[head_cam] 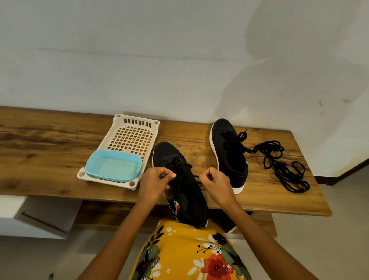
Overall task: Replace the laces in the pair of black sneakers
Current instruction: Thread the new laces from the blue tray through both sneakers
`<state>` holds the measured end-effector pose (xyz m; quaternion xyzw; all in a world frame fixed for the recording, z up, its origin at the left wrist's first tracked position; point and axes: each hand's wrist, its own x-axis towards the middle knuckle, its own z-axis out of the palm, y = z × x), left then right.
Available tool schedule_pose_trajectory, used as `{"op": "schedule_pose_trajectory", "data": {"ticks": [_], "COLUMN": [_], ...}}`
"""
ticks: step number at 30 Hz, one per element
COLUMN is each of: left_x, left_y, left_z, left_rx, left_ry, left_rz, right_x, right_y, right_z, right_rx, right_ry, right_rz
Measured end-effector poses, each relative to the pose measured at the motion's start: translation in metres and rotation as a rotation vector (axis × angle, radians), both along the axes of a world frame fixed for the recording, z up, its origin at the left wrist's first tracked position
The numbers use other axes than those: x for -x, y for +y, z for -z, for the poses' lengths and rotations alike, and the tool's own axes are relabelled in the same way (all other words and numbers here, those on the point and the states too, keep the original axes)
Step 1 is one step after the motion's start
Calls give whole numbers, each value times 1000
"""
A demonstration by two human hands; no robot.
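Note:
A black sneaker lies at the table's front edge, toe pointing away, heel over my lap. My left hand pinches one end of its black lace at the upper eyelets. My right hand pinches the other end of the lace on the sneaker's right side. A second black sneaker with a white sole stands to the right, laced, with its lace ends loose. Several loose black laces lie in a tangle on the table further right.
A cream plastic basket sits on the wooden table at the left, with a light blue tub in its near end. A white wall stands behind. My yellow floral garment is below the table edge.

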<state>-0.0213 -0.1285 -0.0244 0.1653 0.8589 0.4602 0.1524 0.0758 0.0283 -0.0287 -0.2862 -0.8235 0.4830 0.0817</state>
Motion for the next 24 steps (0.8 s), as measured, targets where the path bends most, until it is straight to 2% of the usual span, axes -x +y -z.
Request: {"op": "schedule_pose_trajectory", "data": {"ticks": [3,6,10,13,16,19,21,24], "left_x": [-3,0,5,3,8,15,17,14], "left_y": [2,0,0,4,14,24,27,24], "left_z": [0,-1,-5,-10,-14,-22,-25,-23], "left_rx": [-8,-53,4,103,164,244,177,60], "left_ry": [11,1,60,140,26,-104,-197,-282], "left_rz": [-6,32,137,139,135,257,252,110], "right_x": [-2,0,3,5,6,5,4,5], "right_y": [2,4,0,-5,-7,-11,-12,-13], "right_z": [-1,-1,-7,-3,3,3,2,-1], "right_rx": [6,104,-28,-84,-91,-137,-163,-208], "right_ry": [20,39,21,33,40,50,27,-22], "right_rz": [-16,-81,-204,-150,-124,-157,-156,-168]}}
